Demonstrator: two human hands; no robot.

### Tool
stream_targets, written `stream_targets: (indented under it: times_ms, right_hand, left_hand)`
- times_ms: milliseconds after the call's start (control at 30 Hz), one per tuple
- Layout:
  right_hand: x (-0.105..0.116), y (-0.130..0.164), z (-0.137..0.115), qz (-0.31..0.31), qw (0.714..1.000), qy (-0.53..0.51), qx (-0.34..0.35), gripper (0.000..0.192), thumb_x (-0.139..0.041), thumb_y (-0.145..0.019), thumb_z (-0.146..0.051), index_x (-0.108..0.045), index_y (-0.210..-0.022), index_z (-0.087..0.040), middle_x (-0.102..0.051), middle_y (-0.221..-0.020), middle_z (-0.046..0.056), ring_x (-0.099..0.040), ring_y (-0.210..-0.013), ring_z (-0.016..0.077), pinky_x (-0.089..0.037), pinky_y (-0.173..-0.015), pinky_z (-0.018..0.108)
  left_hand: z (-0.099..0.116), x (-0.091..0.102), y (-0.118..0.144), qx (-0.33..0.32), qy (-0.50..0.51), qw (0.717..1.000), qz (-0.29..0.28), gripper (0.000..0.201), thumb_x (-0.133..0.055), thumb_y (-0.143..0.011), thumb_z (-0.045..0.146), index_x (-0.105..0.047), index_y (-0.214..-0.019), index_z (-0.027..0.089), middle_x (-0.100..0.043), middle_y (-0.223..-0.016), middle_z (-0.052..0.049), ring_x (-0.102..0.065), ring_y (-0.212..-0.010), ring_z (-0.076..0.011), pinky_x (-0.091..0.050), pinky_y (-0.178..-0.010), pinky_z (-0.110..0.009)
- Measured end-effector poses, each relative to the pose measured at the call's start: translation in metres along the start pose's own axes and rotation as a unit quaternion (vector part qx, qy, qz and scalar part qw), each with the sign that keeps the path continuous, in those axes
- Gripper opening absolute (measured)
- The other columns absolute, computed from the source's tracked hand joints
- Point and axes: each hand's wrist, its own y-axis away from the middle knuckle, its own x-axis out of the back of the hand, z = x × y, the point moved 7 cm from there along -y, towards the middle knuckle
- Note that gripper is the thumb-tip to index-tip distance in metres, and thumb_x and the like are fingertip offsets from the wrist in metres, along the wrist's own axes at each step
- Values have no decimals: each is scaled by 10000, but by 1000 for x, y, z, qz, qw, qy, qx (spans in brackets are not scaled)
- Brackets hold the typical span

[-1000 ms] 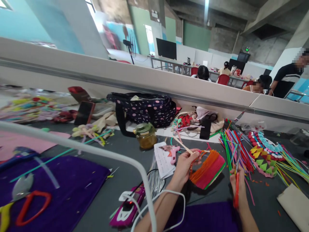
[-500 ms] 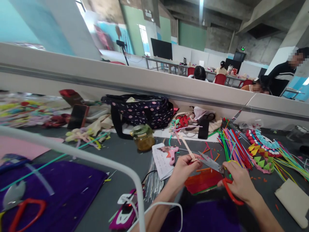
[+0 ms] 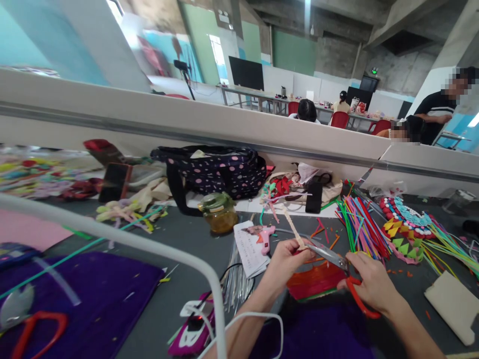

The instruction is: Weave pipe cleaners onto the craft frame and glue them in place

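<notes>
Two hands at work over the grey bench. Left hand pinches a wooden stick fixed to a fan of orange-red strips, now lying flatter and lower than a second ago. Right hand, closed through the red handles, has swung the scissors in from upright; blades now meet the strips near the stick. Trimming looks underway. Pink glue gun and loose coloured straws lie nearby.

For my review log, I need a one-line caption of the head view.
Left hand holds a red-and-orange pipe-cleaner fan by its wooden stick while right hand trims it with red-handled scissors.
</notes>
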Motion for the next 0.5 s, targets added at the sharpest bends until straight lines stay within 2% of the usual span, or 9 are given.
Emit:
stream_targets:
  times_ms: [167, 267, 400, 500]
  right_hand:
    - [-10, 1, 3, -2, 1000, 10, 8, 278, -590, -826, -429, -544, -970, -195, -616, -778, 50, -611, -730, 207, -451, -653, 289]
    - [-14, 2, 10, -3, 1000, -30, -3, 242, -529, -870, -395, -540, -998, -190, -631, -795, 61, -616, -743, 206, -461, -668, 292]
    - [-10, 6, 39, 47, 978, -170, -111, 261, -429, -916, -324, -491, -1139, -204, -637, -917, 64, -622, -812, 181, -487, -732, 288]
    - [-16, 15, 56, 86, 939, -276, -187, 314, -507, -872, -375, -495, -1142, -216, -636, -914, 46, -626, -802, 174, -503, -719, 283]
  left_hand:
    - [-3, 0, -1, 4, -8, 1000, -1, 132, -764, -593, 253, -704, -651, 149, -665, -601, -3, -587, -575, -124, -465, -607, -226]
    - [-5, 4, -2, 6, -11, 1000, 18, 171, -774, -590, 273, -697, -670, 144, -660, -603, -6, -581, -569, -122, -448, -588, -224]
    - [-11, 15, -8, 17, 21, 998, 53, 212, -767, -596, 287, -684, -711, 129, -644, -585, -18, -588, -562, -133, -455, -566, -234]
    - [-20, 27, -13, 33, 97, 990, 100, 244, -782, -579, 276, -665, -732, 126, -646, -621, -15, -602, -570, -132, -486, -569, -242]
